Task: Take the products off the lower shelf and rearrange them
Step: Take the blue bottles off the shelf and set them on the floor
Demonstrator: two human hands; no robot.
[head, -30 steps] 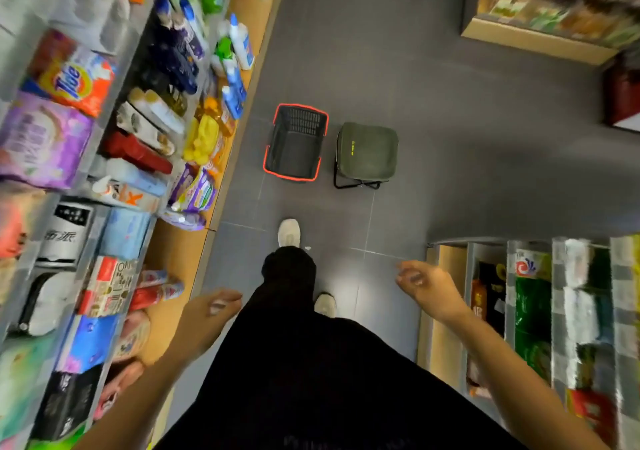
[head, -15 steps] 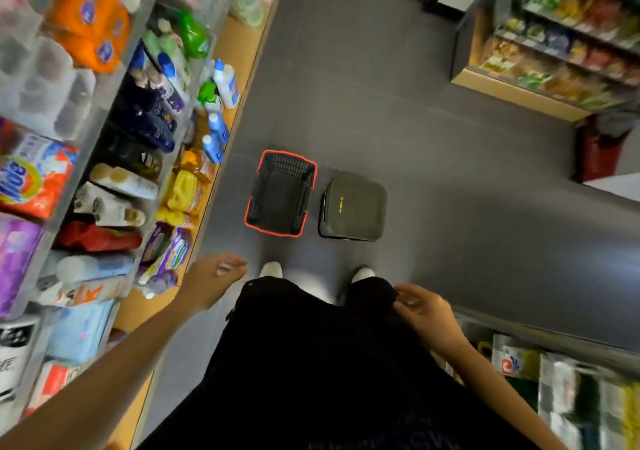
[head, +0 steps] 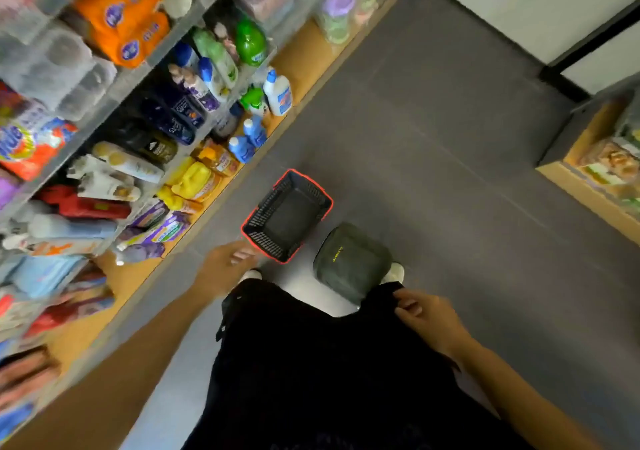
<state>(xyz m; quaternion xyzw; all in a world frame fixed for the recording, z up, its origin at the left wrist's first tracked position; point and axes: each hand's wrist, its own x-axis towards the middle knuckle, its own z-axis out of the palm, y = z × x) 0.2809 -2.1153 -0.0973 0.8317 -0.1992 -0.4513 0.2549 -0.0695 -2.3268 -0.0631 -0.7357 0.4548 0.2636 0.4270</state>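
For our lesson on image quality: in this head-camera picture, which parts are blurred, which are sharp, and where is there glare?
Head view: the packs at the lower left edge are smeared by blur; the basket and stool near the centre look sharpest; a pale sheen lies on the floor by the stool, same view.

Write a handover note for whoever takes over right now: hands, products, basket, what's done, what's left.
Left hand: empty, fingers loose, near the basket rim.
Right hand: at the black trousers, no product; whether it grips the cloth is unclear.
Yellow bottles and blue bottles are on the lower shelf.
Basket: on the floor, empty.
Done: nothing removed.
Left: take products off, rearrange.
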